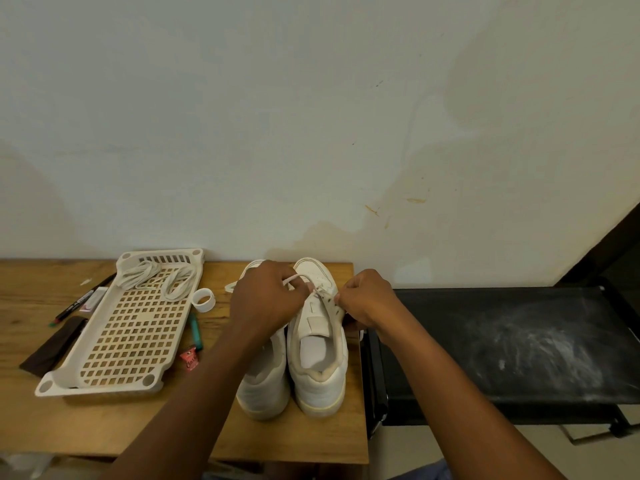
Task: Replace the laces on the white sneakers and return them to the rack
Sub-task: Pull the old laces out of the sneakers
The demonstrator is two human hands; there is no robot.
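Fingers of both hands (266, 296) (363, 299) pinch lace (298, 278) over right sneaker (320, 344) (near table edge (360, 393)).

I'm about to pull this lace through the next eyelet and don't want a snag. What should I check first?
1. Lace held by left hand: ok.
2. Right hand steadies the eyelet edge of the right sneaker: ok.
3. Both sneakers upright on the table: ok.
4. Lace tip lined up with the next eyelet: cannot tell, the hands hide it.
5. Spare laces lying in the tray: ok.
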